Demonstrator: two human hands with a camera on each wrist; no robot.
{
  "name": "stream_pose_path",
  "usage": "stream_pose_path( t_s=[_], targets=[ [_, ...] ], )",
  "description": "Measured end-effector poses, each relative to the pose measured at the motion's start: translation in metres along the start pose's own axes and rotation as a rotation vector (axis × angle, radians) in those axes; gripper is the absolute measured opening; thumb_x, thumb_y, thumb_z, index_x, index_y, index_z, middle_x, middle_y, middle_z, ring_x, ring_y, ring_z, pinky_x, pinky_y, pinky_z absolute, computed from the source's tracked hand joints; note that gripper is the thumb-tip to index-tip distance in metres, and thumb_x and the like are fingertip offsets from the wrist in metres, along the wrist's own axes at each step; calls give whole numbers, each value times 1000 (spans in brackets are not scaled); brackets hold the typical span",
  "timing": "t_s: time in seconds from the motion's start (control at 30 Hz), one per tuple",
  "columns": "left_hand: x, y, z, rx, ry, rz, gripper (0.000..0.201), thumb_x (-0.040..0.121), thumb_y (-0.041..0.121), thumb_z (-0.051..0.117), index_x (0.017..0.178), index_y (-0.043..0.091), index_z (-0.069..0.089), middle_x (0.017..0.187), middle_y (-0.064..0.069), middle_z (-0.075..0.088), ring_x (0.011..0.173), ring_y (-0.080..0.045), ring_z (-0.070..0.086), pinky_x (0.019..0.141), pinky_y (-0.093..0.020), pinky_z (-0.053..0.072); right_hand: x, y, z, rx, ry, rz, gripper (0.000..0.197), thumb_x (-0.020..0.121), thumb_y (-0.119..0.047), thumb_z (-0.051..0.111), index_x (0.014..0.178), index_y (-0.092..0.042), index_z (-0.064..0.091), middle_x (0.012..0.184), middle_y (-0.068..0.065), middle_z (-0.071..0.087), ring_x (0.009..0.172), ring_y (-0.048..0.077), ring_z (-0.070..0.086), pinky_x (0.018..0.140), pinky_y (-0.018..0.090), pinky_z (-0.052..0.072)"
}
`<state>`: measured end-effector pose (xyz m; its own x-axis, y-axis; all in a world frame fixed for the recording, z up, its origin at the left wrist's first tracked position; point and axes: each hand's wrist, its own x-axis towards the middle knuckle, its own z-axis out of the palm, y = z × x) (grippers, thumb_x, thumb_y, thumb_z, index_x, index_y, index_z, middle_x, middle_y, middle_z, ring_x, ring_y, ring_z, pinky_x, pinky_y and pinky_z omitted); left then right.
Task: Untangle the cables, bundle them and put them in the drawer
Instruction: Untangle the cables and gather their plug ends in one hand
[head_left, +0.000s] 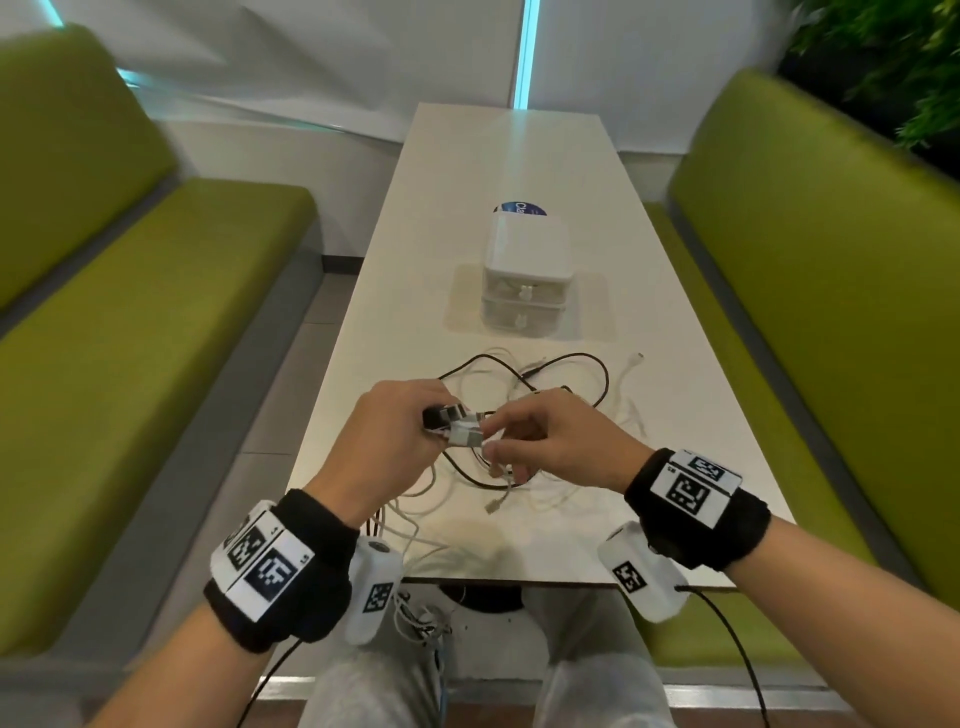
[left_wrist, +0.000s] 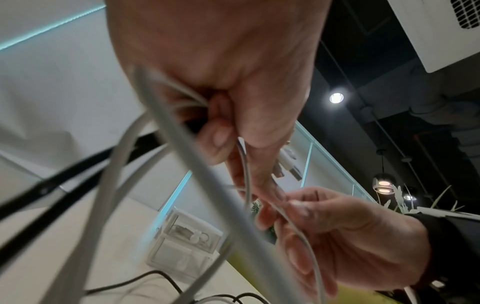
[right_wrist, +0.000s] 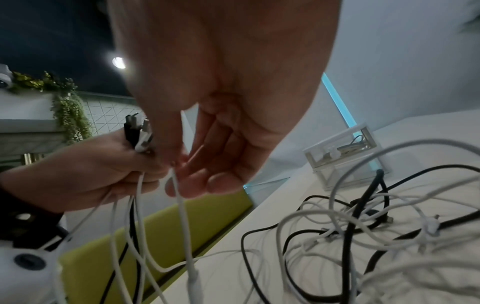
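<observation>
A tangle of black and white cables (head_left: 540, 395) (right_wrist: 363, 230) lies on the white table (head_left: 467, 156) in front of me. My left hand (head_left: 395, 431) (right_wrist: 85, 172) grips a bunch of black and white plug ends (head_left: 452, 423) (right_wrist: 137, 131), their cables hanging down from the fist. My right hand (head_left: 545, 436) (left_wrist: 337, 230) pinches a thin white cable (right_wrist: 182, 207) (left_wrist: 293, 224) right beside the left hand's fingers. A small white two-drawer box (head_left: 524, 275) (right_wrist: 342, 152) (left_wrist: 184, 242) stands farther back on the table, both drawers closed, a cable visible inside the top one.
Green benches (head_left: 130, 312) (head_left: 831, 260) flank the table on both sides. A blue round sticker (head_left: 519, 209) lies behind the drawer box. More white cables (head_left: 415, 613) hang over the table's near edge above my knees. A plant (head_left: 893, 52) is at the far right.
</observation>
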<state>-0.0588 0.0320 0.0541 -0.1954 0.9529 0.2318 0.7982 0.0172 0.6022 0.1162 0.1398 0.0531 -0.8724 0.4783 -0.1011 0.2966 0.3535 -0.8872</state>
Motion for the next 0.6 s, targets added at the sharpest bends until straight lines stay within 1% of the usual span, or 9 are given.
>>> stream_pose_path(
  t_s=[0.1,0.17,0.23,0.27,0.33,0.37,0.43,0.53,0.6],
  targets=[
    [-4,-7,6,-62,9,-57,17,80,6,71,84,22,74,81,9,72,77,-13,66,69,-41,53,-2,2,5,-26,-73,40,9,88,-8,64,87,-1,69,74,12,73,60,24,67,63,37,56],
    [-4,-13,5,-112,40,-105,15,83,9,67,87,23,73,84,8,73,82,-17,68,72,-45,54,-5,4,5,-56,-215,111,11,91,-7,60,88,2,67,78,12,74,65,21,69,66,38,57],
    [-4,-14,-1,-173,78,-151,13,87,15,62,87,23,73,87,7,74,87,-19,69,78,-47,55,-8,7,5,-146,-410,229,12,91,-13,61,89,-3,68,84,10,75,72,18,72,70,33,59],
    [-4,-13,-5,-205,89,-166,17,90,14,60,85,22,73,90,9,75,91,-16,69,82,-45,55,-10,8,5,-239,-507,279,13,90,-17,62,90,-6,69,85,6,75,73,15,72,70,30,58],
    [-5,-9,-12,-249,84,-191,28,93,8,56,74,21,73,96,14,74,99,-3,66,88,-35,53,-11,10,4,-460,-645,352,15,87,-27,66,89,-15,72,79,-4,74,70,5,68,68,25,54],
    [-6,-7,-14,-266,70,-205,35,94,7,54,66,21,70,96,15,74,102,2,64,90,-32,51,-11,10,3,-554,-673,389,17,86,-32,66,89,-17,73,74,-8,72,70,4,67,70,25,53],
    [-6,-5,-16,-311,37,-229,47,94,4,51,52,21,63,93,13,75,106,8,60,91,-29,48,-8,9,1,-716,-599,421,25,87,-39,64,92,-17,74,73,-10,70,74,9,68,74,28,54],
    [-6,0,-14,-353,-12,-261,57,94,1,48,44,26,61,84,6,75,104,13,58,87,-22,45,1,8,2,-885,-238,286,24,91,-34,56,101,-17,71,94,0,71,90,18,64,80,33,52],
    [-5,5,-12,-366,-22,-266,56,95,8,50,44,27,62,80,1,75,93,9,62,78,-21,47,5,1,5,-841,-77,196,27,91,-28,54,116,-21,62,105,-2,68,97,17,60,83,31,49]
  ],
)
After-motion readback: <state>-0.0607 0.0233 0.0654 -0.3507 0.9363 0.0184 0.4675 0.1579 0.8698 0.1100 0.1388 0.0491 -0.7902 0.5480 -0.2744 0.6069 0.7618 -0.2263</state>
